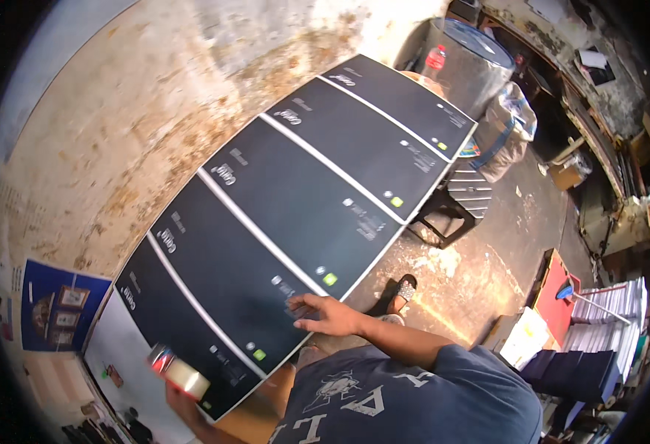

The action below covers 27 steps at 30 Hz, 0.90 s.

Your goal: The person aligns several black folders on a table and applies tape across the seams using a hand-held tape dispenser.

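A large dark sheet [266, 200] printed with repeated panels, divided by white stripes, lies on a table along the wall. Over its near edge, my right hand [329, 314] reaches with fingers spread and nothing in them. At the sheet's lower left end, my left hand [183, 403] is closed around the lower side of a cream roll-like thing with a red and white end [184, 376]. That thing is blurred by motion, so its exact kind cannot be made out. My left fingers are partly hidden behind it.
A dark plastic stool [462, 196] stands beyond the sheet's right edge, near a woven bag [506, 126] and a large drum [473, 63] topped by a red-capped bottle [435, 58]. Stacked papers [602, 325] and boxes [525, 337] are to my right.
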Available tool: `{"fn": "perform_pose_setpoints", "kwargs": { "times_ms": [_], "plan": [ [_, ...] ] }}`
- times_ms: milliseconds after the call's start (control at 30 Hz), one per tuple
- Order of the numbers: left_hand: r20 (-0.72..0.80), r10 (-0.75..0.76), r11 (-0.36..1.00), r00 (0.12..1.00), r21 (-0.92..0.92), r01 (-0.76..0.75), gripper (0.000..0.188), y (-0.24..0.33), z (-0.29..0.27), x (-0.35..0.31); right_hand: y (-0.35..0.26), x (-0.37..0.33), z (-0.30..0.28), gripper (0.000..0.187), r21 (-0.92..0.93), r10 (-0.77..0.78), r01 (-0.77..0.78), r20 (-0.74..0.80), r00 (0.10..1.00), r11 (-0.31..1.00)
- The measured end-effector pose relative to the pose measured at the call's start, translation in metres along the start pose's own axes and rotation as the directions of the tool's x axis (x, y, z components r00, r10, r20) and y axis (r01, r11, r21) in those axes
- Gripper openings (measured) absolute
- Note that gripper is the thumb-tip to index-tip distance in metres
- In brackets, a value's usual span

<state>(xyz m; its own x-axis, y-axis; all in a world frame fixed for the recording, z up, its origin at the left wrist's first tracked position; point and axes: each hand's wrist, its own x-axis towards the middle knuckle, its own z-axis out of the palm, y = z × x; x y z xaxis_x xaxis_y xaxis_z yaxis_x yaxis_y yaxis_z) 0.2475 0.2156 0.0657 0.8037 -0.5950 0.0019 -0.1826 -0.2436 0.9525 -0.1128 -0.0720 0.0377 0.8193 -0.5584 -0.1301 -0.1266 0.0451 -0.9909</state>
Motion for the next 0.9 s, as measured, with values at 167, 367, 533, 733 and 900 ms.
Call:
{"fn": "perform_pose_setpoints", "kwargs": {
  "times_ms": [167, 367, 533, 733, 900],
  "plan": [
    [0.653, -0.217, 0.803, 0.725, -0.303, 0.513, 0.019, 0.102, 0.321, -0.048, 0.009, -0.06, -0.121, 0.089, 0.185, -0.042, 0.03, 0.06, 0.997, 0.982],
    [0.977, -0.106, 0.676, 0.186, -0.066, 0.734, 0.027, 0.135, 0.53, -0.137, 0.039, -0.154, -0.249, 0.064, 0.6, 0.104, -0.094, 0.017, 0.994, 0.795],
    [0.986, 0.113, 0.991, -0.119, -0.121, -0.059, 0.034, 0.174, 0.639, -0.147, 0.09, -0.221, -0.292, 0.049, 0.742, 0.27, 0.09, -0.351, 0.897, 0.664],
    [0.896, -0.39, 0.885, 0.215, 0.299, 0.358, 0.06, 0.204, 0.687, -0.101, 0.017, -0.242, -0.377, 0.08, 0.303, 0.175, 0.08, -0.724, 0.667, 0.95],
    [0.961, -0.276, 0.775, 0.014, 0.214, 0.595, 0.086, 0.216, 0.714, -0.042, -0.04, -0.23, -0.429, 0.094, -0.246, -0.359, 0.262, -0.619, 0.699, 0.933]
  ]
}}
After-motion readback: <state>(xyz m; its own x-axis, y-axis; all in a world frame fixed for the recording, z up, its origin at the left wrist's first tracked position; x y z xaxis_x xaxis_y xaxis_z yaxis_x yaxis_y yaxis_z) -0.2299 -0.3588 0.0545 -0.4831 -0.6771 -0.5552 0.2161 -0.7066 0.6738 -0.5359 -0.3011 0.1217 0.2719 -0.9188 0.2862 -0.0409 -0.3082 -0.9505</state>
